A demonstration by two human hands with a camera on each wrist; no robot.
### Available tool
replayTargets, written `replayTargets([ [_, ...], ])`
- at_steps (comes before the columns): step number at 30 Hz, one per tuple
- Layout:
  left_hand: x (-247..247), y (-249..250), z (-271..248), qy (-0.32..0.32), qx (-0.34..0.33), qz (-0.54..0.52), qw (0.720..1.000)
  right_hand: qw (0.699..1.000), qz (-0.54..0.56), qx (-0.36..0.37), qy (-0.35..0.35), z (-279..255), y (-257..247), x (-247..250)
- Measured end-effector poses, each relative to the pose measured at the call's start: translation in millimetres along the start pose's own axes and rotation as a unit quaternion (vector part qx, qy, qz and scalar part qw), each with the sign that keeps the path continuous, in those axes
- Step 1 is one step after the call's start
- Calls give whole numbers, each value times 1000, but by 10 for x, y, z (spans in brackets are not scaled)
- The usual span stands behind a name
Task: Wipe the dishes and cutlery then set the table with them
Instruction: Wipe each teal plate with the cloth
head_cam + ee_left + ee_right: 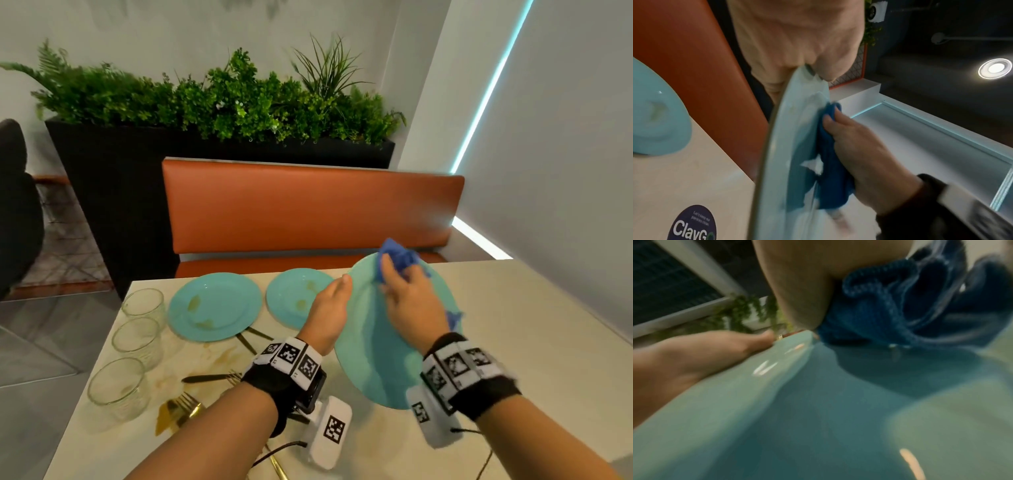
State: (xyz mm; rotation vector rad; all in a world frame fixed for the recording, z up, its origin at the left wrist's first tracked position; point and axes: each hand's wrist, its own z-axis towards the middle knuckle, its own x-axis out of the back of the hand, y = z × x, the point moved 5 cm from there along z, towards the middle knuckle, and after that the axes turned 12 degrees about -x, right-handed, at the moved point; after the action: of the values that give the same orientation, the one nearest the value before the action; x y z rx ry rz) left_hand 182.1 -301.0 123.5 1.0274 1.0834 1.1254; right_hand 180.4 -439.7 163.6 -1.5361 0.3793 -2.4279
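Tilted teal plate (383,346), blue cloth (399,258) pressed on

An orange bench (308,205) sits behind the tabletop (531,342), with a black planter (113,164) of green plants (222,99) farther back. A dark chair (17,205) stands at left.

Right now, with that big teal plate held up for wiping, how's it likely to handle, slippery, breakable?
The held plate looks glossy, with glare streaks, so probably slick. The left hand grips only its rim, so the blue cloth pressing from the right hand could lever it. It looks rigid, likely glazed ceramic, so probably breakable.
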Motion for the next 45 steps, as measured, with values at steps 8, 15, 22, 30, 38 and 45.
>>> replayTargets([
  [8,407,39,-34,-8,1,13,1000,986,-16,-168,14,161,237,-79],
  [15,592,70,-2,-7,-15,6,1000,994,61,79,-50,-237,-794,-385],
  [22,674,93,-22,-48,4,-19,999,969,34,-238,55,25,-317,-175],
  [30,916,-154,141,-17,51,-86,995,984,-18,99,-144,-943,-956,-634],
  [38,786,-306,48,-65,66,-68,993,984,-150,-47,-86,-690,319,-194],
  [45,176,-699,-132,-77,75,-67,992,999,-20,-17,-27,-860,-208,-488],
])
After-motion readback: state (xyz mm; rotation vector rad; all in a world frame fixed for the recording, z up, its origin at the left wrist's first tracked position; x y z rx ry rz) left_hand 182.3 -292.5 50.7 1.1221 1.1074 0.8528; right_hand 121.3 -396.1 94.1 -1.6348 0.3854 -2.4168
